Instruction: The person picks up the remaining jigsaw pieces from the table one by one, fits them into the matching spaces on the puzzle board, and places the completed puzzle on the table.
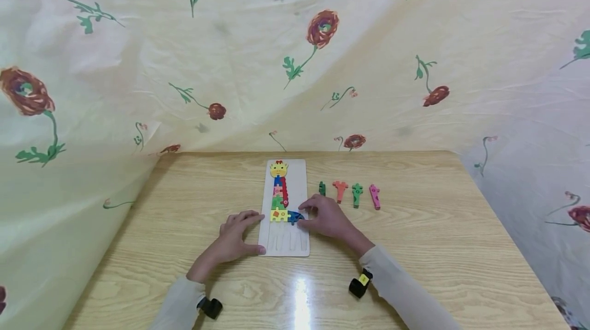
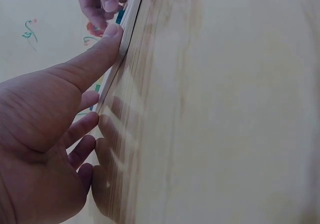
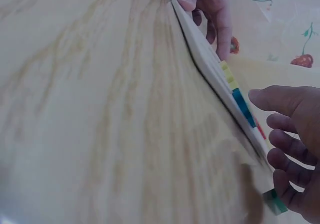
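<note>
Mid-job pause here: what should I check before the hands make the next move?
1. White board lying on the table: ok.
2. Left hand touching the white board's left edge: ok, the thumb is on it.
3. Blue piece next to the yellow section: ok.
4. Blue piece fully seated: cannot tell.
5. Right hand clear of the blue piece: cannot tell; its thumb is very close.
6. All four loose pieces fully visible from the head: not ok; the dark green piece is partly hidden.

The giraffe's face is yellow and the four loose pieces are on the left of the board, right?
Not quite: the head view shows the four loose pieces on the right of the board. The giraffe's face is yellow, though.
</note>
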`<action>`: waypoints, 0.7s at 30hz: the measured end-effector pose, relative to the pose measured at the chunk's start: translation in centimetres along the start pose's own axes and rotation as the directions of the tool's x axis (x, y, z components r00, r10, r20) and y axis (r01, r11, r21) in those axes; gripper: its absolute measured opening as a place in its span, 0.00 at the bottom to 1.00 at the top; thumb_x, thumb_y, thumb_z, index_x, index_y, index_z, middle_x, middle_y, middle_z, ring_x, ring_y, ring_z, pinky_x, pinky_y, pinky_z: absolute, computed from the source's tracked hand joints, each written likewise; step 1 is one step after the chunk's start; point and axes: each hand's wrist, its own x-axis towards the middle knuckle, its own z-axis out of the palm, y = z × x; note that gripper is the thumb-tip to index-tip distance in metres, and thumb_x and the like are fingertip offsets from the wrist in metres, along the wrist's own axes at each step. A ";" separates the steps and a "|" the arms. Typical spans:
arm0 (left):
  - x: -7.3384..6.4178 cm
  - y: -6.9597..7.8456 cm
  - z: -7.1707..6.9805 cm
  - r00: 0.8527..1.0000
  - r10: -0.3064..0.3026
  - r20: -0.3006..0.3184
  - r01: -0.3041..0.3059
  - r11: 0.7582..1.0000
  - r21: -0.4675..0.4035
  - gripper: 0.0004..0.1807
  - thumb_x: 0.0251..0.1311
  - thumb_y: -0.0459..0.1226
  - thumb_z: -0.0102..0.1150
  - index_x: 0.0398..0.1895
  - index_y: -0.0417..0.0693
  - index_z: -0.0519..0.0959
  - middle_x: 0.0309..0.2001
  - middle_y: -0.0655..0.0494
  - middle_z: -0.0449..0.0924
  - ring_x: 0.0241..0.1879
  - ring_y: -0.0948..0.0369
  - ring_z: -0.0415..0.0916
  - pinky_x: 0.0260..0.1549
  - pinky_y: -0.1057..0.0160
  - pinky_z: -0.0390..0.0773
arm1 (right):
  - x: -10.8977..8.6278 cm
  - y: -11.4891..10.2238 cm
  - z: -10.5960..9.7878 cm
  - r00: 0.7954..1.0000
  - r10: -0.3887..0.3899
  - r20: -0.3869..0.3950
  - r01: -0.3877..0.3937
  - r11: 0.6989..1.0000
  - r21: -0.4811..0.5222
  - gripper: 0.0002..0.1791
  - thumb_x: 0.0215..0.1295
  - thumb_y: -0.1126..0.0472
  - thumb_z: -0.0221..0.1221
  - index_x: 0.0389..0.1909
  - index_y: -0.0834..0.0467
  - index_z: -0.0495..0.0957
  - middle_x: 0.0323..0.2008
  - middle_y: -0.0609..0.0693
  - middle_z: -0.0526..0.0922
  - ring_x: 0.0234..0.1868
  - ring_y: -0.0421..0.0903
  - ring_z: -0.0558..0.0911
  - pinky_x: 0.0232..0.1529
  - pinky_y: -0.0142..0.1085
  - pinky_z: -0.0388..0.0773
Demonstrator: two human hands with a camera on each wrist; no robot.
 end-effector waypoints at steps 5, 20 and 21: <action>0.0 0.0 0.1 1.000 0.010 -0.008 -0.010 1.000 -0.001 0.45 0.49 0.52 0.80 0.72 0.60 0.73 0.74 0.54 0.64 0.69 0.48 0.54 0.65 0.39 0.54 | -0.8 -0.2 -1.3 1.000 -0.022 0.001 0.022 1.000 0.000 0.23 0.55 0.50 0.76 0.52 0.51 0.87 0.40 0.41 0.81 0.42 0.40 0.77 0.43 0.36 0.78; 0.0 -0.1 0.1 1.000 -0.001 -0.013 0.001 1.000 0.006 0.45 0.48 0.53 0.80 0.72 0.62 0.73 0.74 0.57 0.64 0.69 0.49 0.54 0.65 0.41 0.55 | -3.4 1.0 -7.3 0.975 -0.223 0.002 0.223 0.975 -0.018 0.24 0.62 0.51 0.72 0.57 0.57 0.84 0.48 0.54 0.85 0.48 0.55 0.83 0.46 0.53 0.81; 0.0 -0.1 0.1 1.000 0.002 -0.012 -0.002 1.000 0.003 0.45 0.48 0.53 0.80 0.72 0.62 0.73 0.74 0.57 0.64 0.69 0.49 0.54 0.65 0.41 0.55 | -3.6 1.2 -7.7 0.973 -0.230 -0.010 0.230 0.973 -0.024 0.25 0.62 0.51 0.72 0.57 0.57 0.84 0.48 0.53 0.85 0.48 0.55 0.83 0.46 0.53 0.81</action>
